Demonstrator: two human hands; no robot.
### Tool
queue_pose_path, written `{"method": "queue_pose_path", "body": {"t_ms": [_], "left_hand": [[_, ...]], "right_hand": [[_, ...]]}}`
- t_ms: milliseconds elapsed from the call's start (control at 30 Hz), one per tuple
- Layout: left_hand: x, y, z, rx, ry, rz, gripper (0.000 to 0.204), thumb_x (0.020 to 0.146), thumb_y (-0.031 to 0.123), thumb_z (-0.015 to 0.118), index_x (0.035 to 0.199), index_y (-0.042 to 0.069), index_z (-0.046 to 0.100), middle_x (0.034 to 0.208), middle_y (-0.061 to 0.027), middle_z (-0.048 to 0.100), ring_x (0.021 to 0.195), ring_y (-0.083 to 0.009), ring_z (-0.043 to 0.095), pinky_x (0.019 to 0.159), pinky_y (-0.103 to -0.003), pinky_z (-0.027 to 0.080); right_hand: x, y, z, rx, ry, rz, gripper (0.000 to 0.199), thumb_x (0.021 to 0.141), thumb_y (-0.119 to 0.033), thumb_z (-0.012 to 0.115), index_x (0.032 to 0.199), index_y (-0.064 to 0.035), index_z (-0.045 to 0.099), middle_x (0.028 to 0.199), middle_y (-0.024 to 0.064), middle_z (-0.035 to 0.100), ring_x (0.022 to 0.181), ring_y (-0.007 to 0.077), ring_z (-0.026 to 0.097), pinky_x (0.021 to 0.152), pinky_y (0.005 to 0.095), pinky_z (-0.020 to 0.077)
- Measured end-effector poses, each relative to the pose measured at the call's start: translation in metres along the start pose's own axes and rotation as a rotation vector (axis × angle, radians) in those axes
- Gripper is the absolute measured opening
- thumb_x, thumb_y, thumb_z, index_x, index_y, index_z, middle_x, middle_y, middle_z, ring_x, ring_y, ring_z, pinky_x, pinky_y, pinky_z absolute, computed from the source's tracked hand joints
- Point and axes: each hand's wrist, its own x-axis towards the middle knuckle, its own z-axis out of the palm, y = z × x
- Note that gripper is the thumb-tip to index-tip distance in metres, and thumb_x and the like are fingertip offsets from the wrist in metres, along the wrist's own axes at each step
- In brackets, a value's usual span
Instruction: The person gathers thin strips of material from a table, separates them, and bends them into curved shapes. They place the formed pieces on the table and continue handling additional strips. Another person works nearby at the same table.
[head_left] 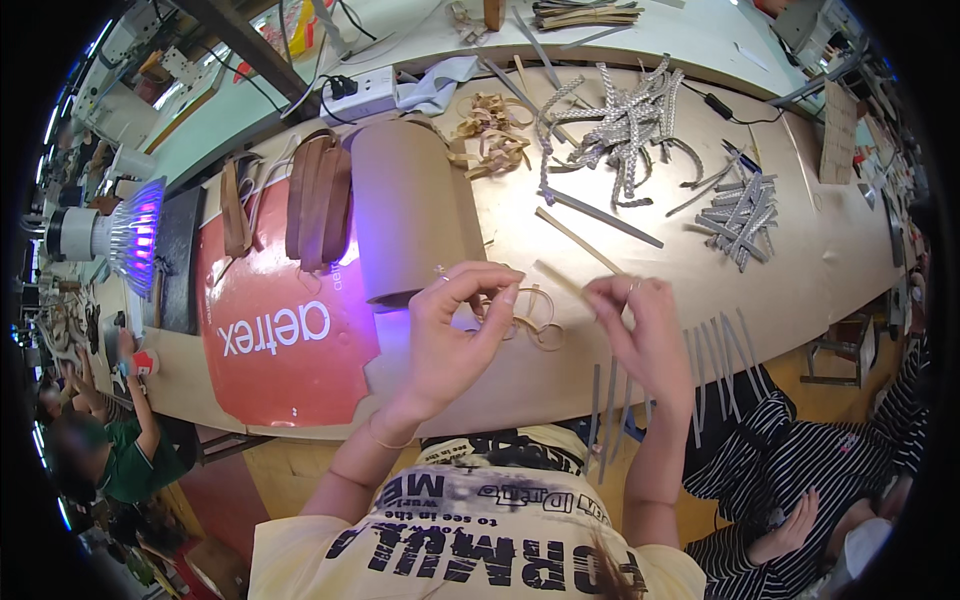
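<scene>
My left hand point(450, 335) is raised over the table's near side, thumb and forefinger pinched together; anything between them is too small to make out. To its right, my right hand point(640, 325) grips a narrow tan strip point(560, 279) that points toward the left fingertips. Another tan strip point(575, 240) lies just beyond the right hand. Thin tan curled loops point(545, 335) rest on the table between the hands. Behind the left hand a wide brown cylinder point(415, 205) stands close to the wrist and fingers.
A red printed sheet point(270, 340) and brown strap bundles point(320, 205) lie left, by a purple-lit lamp point(140, 238). Braided silver straps point(630, 125) and shorter braided pieces point(740, 220) are at far right. Grey strips point(715, 370) hang over the near edge beside a person in stripes point(790, 470).
</scene>
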Motion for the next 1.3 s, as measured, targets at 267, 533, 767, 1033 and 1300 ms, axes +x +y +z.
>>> {"method": "queue_pose_path", "body": {"t_ms": [267,533,767,1033,1300], "left_hand": [[-0.008,-0.004,0.000,0.162,0.039,0.070,0.018,0.087,0.002,0.066,0.104,0.004,0.070,0.099,-0.0088,0.070,0.075,-0.0152,0.062,0.064,-0.027,0.046],[-0.010,-0.004,-0.002,0.198,0.014,0.089,0.017,0.087,0.002,0.066,0.104,0.004,0.070,0.102,-0.0091,0.070,0.078,-0.0162,0.064,0.064,-0.027,0.047],[-0.004,0.001,-0.001,-0.107,0.002,-0.042,0.026,0.092,0.006,0.066,0.117,0.000,0.065,0.100,-0.0086,0.069,0.080,-0.0109,0.062,0.068,-0.025,0.049],[-0.006,0.012,-0.024,-0.688,-0.109,-0.351,0.029,0.094,0.010,0.065,0.119,-0.005,0.061,0.096,-0.0093,0.068,0.078,-0.0114,0.065,0.075,-0.024,0.054],[-0.016,0.026,-0.013,-0.371,-0.033,-0.174,0.029,0.090,-0.001,0.067,0.119,-0.004,0.062,0.099,-0.0117,0.070,0.090,-0.0138,0.069,0.079,-0.025,0.055]], "right_hand": [[0.038,0.075,0.034,-0.398,0.198,0.015,0.017,0.091,-0.022,0.064,0.101,-0.0098,0.071,0.093,0.0070,0.060,0.091,0.0234,0.056,0.080,0.0386,0.0389],[0.064,0.079,0.061,-0.625,0.265,0.029,0.013,0.090,-0.017,0.062,0.101,-0.0121,0.068,0.099,0.0062,0.060,0.097,0.0236,0.056,0.087,0.0398,0.0390],[0.023,0.033,0.034,-0.446,0.383,-0.337,0.020,0.084,-0.007,0.065,0.103,-0.0114,0.068,0.095,0.0025,0.065,0.087,0.0199,0.062,0.087,0.0376,0.0420],[-0.015,-0.007,0.020,-0.530,0.577,-0.640,0.043,0.073,0.002,0.075,0.112,-0.0156,0.069,0.100,0.0021,0.065,0.083,0.0135,0.063,0.092,0.0332,0.0396],[-0.008,-0.031,0.027,-0.132,0.497,-0.402,0.036,0.082,-0.024,0.077,0.114,-0.0120,0.066,0.112,0.0072,0.063,0.102,0.0243,0.062,0.094,0.0379,0.0390]]}}
